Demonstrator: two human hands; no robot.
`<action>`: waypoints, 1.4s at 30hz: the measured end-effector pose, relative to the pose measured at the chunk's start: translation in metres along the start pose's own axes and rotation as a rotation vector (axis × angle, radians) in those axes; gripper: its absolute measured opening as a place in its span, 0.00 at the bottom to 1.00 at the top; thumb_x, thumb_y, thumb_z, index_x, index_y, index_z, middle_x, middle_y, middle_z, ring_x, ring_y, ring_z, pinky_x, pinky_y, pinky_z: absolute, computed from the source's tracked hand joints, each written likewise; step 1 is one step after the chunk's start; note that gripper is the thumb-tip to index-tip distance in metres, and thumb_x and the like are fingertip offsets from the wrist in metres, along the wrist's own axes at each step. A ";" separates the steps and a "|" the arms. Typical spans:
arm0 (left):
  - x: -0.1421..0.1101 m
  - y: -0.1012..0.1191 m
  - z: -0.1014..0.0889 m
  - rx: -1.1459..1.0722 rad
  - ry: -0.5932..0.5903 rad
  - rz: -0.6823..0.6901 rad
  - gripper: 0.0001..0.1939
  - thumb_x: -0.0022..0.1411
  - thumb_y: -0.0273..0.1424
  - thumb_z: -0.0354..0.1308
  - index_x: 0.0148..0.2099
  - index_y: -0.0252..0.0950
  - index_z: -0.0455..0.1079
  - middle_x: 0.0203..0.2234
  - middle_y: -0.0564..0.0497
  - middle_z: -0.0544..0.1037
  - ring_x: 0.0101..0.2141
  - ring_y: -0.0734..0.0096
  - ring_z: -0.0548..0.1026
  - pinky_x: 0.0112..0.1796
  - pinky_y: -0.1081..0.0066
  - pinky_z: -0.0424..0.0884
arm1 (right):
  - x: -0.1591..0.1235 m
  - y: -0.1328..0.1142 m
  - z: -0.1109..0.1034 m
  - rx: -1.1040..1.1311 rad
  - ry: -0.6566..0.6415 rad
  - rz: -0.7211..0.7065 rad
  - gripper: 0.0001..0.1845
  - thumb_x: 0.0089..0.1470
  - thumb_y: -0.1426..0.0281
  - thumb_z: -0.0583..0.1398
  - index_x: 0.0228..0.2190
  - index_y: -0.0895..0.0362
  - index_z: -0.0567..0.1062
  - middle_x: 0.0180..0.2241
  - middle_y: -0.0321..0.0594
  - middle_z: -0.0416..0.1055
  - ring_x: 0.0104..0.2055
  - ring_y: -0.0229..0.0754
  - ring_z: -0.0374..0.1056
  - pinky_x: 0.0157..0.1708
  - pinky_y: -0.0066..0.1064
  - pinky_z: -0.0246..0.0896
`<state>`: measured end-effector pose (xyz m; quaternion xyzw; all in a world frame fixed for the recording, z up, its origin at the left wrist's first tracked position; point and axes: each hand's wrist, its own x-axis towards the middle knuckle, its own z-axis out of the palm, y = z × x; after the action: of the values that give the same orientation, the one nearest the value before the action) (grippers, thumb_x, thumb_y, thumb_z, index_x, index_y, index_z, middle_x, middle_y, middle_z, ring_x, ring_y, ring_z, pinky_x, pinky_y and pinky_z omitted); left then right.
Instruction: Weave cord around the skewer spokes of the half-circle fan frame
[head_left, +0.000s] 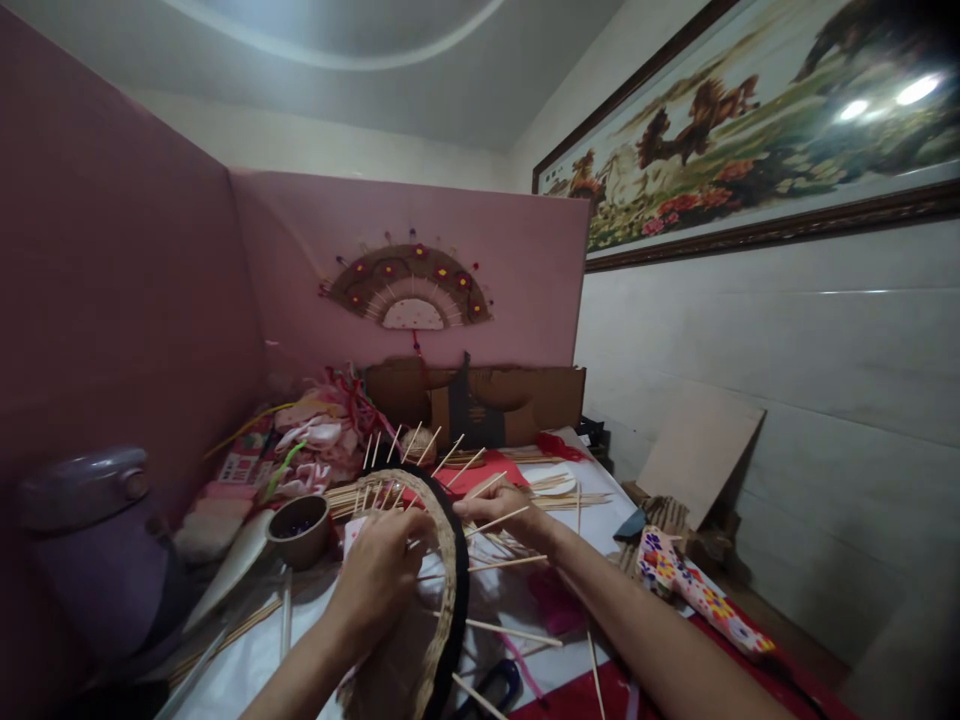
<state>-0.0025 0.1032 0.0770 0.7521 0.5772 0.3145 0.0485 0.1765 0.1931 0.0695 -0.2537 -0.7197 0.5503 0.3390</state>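
Note:
Held upright in front of me is a half-round fan point(448, 560) with a braided straw band, a black trim point(460, 600) along its outer edge, and thin wooden sticks point(510, 564) poking outward through it. My left hand point(386, 560) is closed on the fan's inner side, its fingertips partly hidden against the straw band. At the outer edge, my right hand point(506, 508) is closed, thumb and fingers pinching the black trim between two sticks. The fan's lower inner part is in shadow behind my left wrist.
A brown bowl point(298, 532) with small dark items and a purple bottle point(97, 570) stand left. Beyond lie pink fabric pieces point(315, 430). A finished fan point(416, 285) hangs on the pink board. On the right are a flower-patterned glue gun point(697, 590) and a cardboard sheet point(697, 450).

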 end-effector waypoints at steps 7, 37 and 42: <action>0.001 -0.005 0.011 -0.036 0.118 0.014 0.07 0.56 0.33 0.52 0.30 0.39 0.70 0.23 0.51 0.75 0.28 0.65 0.69 0.32 0.68 0.59 | -0.003 -0.008 0.002 -0.059 -0.005 -0.041 0.24 0.44 0.60 0.62 0.10 0.59 0.59 0.12 0.29 0.48 0.17 0.29 0.42 0.18 0.28 0.34; 0.001 -0.113 -0.057 0.521 0.240 -0.380 0.23 0.54 0.40 0.51 0.51 0.37 0.67 0.46 0.44 0.72 0.43 0.60 0.69 0.41 0.68 0.64 | -0.005 -0.008 -0.005 -0.001 -0.041 -0.025 0.22 0.44 0.62 0.60 0.11 0.58 0.58 0.13 0.28 0.48 0.17 0.29 0.41 0.20 0.29 0.32; -0.001 -0.123 -0.071 0.559 0.306 -0.398 0.25 0.55 0.41 0.49 0.53 0.37 0.65 0.46 0.43 0.71 0.43 0.57 0.69 0.41 0.66 0.64 | -0.004 -0.006 -0.005 0.023 -0.042 -0.046 0.21 0.45 0.63 0.60 0.10 0.58 0.59 0.12 0.28 0.48 0.17 0.29 0.42 0.19 0.29 0.32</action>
<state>-0.1435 0.1221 0.0795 0.5535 0.7762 0.2381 -0.1853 0.1831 0.1920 0.0757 -0.2215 -0.7261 0.5557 0.3391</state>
